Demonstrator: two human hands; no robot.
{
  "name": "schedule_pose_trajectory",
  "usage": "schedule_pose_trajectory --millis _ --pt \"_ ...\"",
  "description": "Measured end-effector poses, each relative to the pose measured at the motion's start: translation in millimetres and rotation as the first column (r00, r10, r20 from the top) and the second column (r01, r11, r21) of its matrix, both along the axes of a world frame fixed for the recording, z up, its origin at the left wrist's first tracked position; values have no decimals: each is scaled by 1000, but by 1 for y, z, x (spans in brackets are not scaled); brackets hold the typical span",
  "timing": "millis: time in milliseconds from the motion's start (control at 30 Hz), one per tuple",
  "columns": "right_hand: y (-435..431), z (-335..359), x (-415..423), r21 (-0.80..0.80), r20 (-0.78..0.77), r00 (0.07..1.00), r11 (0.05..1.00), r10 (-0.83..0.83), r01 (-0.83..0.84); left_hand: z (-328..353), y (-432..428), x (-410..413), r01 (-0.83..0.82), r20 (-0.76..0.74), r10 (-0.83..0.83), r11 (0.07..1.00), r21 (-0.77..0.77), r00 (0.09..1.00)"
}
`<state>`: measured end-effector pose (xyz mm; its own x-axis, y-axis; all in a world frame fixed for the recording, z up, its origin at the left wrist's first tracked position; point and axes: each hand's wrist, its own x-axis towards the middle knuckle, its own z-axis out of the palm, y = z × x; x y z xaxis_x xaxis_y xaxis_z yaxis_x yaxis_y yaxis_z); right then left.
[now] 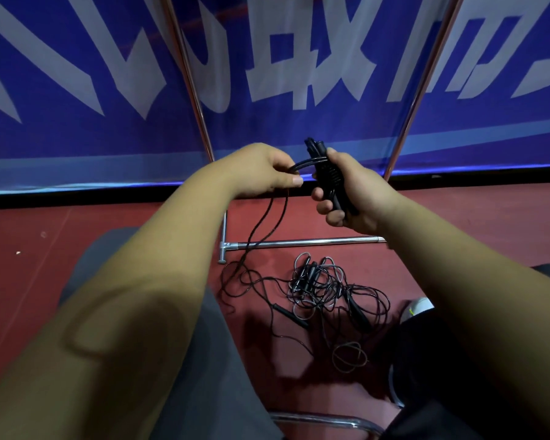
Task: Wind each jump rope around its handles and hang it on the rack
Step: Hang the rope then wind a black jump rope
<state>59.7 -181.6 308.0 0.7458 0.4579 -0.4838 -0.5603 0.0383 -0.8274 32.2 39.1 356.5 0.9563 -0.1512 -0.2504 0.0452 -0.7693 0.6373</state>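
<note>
My right hand [350, 192] grips a pair of black jump rope handles [326, 173], held upright side by side with a few turns of cord round them. My left hand [267, 173] pinches the black cord [302, 165] just left of the handles. From there the cord hangs down [261, 223] to the red floor. A tangled pile of other black jump ropes [327, 290] lies on the floor below my hands. The rack's metal frame stands behind, with slanted poles [191, 81] and a base bar [305, 242].
A blue banner [77, 74] with large white characters hangs behind the rack. My knees in dark trousers [178, 344] fill the lower view, and a white shoe [416, 308] sits at the right. A chrome chair rail [327, 419] shows at the bottom.
</note>
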Motion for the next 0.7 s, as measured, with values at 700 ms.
schedule_pose_trajectory --millis 700 --pt "-10 23 -1 50 -2 980 979 199 -199 -6 6 0 177 -152 -173 984 14 973"
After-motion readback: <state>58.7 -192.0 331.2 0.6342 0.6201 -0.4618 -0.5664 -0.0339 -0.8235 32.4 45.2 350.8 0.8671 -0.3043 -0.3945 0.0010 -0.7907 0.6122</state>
